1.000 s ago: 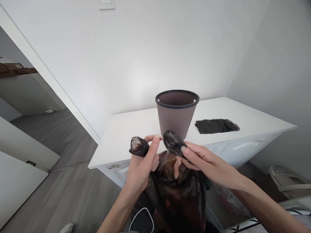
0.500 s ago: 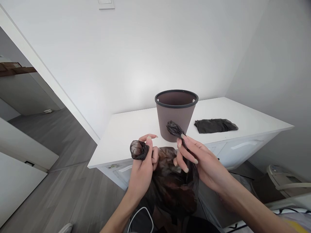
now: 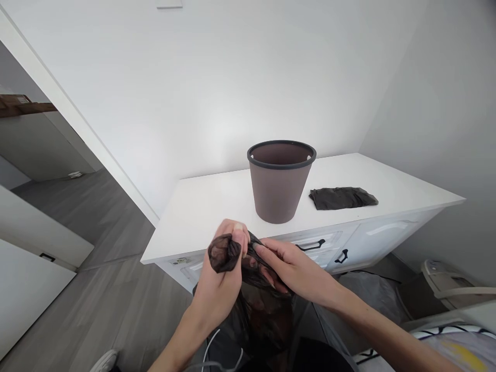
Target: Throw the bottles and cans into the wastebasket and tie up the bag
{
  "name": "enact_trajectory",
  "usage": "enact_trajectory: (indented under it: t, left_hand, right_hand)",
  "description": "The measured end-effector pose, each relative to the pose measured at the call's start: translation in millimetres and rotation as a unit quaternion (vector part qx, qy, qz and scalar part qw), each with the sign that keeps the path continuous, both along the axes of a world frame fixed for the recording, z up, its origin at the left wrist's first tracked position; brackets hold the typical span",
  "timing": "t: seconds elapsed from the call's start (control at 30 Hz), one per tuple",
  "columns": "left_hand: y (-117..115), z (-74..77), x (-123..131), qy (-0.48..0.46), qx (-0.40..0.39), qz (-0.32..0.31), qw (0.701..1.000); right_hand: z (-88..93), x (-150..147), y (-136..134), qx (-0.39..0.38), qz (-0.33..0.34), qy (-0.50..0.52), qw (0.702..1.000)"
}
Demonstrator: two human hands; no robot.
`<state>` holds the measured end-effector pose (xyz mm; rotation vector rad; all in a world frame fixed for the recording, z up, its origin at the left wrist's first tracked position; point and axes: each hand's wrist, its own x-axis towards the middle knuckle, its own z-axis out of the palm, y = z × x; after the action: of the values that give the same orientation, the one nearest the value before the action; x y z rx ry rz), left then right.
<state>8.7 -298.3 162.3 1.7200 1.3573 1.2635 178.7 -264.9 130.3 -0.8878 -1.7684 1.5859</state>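
A thin, see-through black plastic bag hangs from my two hands in front of the cabinet. My left hand is closed round one gathered top part, and a bunched loop of it sticks out by the thumb. Close beside it, my right hand pinches another part of the bag between thumb and fingers; some of those fingers lie behind the film. Just beyond my hands, a brown trash can with a dark rim stands upright on the white cabinet top. To its right lies a folded black plastic bag.
The white cabinet has dark handles on its front. A beige lidded bin stands on the floor at the right. A doorway opens at the left, and a shoe shows at the bottom.
My right hand has moved left and down to my left hand, and the bunched bag end it held up no longer sticks up. My left hand has stayed closed on the bag.
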Motion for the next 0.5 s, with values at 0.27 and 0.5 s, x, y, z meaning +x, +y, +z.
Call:
enact_trajectory:
  t: [0.27, 0.5]
  left_hand:
    - [-10, 13.6, -14, 0.232, 0.11, -0.072, 0.964]
    - [-20, 37.6, -13, 0.321, 0.124, -0.15, 0.927]
  right_hand:
    - [18.9, -9, -21, 0.035, -0.077, 0.028, 0.996]
    - [25.8, -9, -36, 0.086, 0.096, 0.003, 0.992]
